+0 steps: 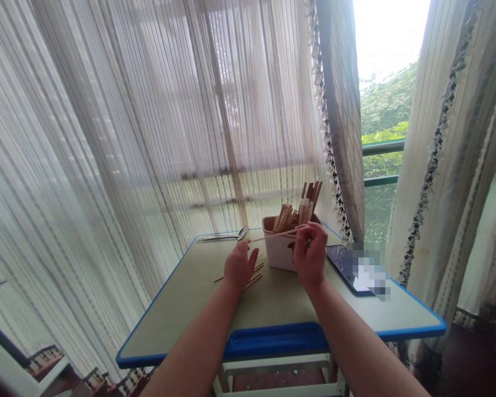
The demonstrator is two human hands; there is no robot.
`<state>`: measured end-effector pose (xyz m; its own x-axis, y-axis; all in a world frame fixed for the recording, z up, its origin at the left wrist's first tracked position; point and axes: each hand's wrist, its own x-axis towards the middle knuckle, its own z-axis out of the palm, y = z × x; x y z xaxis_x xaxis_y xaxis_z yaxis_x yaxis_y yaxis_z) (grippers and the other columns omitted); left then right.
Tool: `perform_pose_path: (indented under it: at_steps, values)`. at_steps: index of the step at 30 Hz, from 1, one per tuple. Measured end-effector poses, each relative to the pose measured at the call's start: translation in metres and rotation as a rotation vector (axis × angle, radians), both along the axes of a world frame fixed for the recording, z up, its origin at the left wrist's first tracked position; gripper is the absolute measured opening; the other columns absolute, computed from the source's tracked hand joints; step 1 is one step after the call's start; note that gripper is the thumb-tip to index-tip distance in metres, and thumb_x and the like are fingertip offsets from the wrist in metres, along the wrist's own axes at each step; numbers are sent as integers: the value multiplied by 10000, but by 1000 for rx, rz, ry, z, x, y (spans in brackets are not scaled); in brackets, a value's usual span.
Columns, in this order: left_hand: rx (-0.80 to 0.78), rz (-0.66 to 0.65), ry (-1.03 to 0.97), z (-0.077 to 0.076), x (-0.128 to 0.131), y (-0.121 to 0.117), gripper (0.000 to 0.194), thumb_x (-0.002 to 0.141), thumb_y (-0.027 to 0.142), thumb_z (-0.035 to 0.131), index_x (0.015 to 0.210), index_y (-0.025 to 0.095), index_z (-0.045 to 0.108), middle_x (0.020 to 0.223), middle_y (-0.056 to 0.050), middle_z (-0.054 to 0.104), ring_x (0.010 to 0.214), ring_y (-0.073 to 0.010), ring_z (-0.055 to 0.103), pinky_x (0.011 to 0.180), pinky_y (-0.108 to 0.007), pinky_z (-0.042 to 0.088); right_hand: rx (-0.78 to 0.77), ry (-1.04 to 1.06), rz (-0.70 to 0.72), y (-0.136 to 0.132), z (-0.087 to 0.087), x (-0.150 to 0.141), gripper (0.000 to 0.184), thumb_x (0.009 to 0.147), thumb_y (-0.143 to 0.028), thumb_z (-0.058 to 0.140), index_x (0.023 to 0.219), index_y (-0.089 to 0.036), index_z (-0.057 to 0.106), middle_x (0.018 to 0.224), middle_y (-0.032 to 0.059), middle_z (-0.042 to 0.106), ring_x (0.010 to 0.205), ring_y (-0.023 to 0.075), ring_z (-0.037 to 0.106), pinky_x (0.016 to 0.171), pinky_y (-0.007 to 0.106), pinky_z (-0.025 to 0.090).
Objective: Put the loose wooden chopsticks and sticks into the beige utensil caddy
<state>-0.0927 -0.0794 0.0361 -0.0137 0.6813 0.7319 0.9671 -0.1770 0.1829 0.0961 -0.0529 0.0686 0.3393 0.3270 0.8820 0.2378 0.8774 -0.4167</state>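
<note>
My right hand (311,251) is closed on one end of a thin wooden chopstick (279,234), held nearly level above the table. The chopstick's other end points left, close to the fingertips of my left hand (238,266). That hand is open, its thumb apart from the fingers; whether it touches the tip I cannot tell. Several loose chopsticks (254,280) lie on the table beside and partly behind my left hand. Behind my hands stands a pale box with a brown rim (276,253). Bundles of light chopsticks (284,216) and darker sticks (314,194) stand up in it.
The pale table (169,309) has a blue edge and a blue front tray (275,337). A metal utensil, perhaps a ladle (242,234), lies at the back left. On the right rests a dark tablet or phone (341,259). Curtains (149,138) hang close behind the table.
</note>
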Motion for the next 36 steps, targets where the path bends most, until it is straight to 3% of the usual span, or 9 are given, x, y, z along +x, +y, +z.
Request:
perform_pose_path:
  at_steps: [6,10,15,27,36]
  values:
    - [-53,-14,51,-6,-6,7,293,920,386,389,1030,166,549,997,-104,598,952,-215,573,811,-343,474,65,101,-150,-1,6,4,277,892,-171,434,1165,-177,390,960,77,581,835,145,578,754,321,476]
    - [-58,-25,53,-4,-5,6,262,913,364,406,1000,173,562,955,-86,605,890,-197,569,788,-327,465,37,94,-240,-1,4,5,239,890,-193,445,1128,-173,436,974,86,590,816,151,551,743,321,464]
    - [-88,-12,97,-2,-3,3,235,906,308,406,810,189,584,822,-55,604,814,-175,554,741,-289,430,14,103,-353,-1,2,7,205,896,-208,440,1095,-171,468,986,102,588,781,157,512,740,335,437]
    - [-129,26,142,-6,-9,9,265,903,292,401,754,182,590,781,-55,608,798,-170,544,707,-275,392,-23,205,-450,10,3,5,277,914,-283,414,1156,-152,449,998,142,594,815,196,553,740,378,459]
    - [-153,45,148,-5,-9,7,287,904,300,395,735,180,593,778,-63,615,808,-178,548,701,-278,384,-32,234,-403,14,2,3,191,913,-296,421,1051,-167,442,980,140,592,824,200,569,694,362,448]
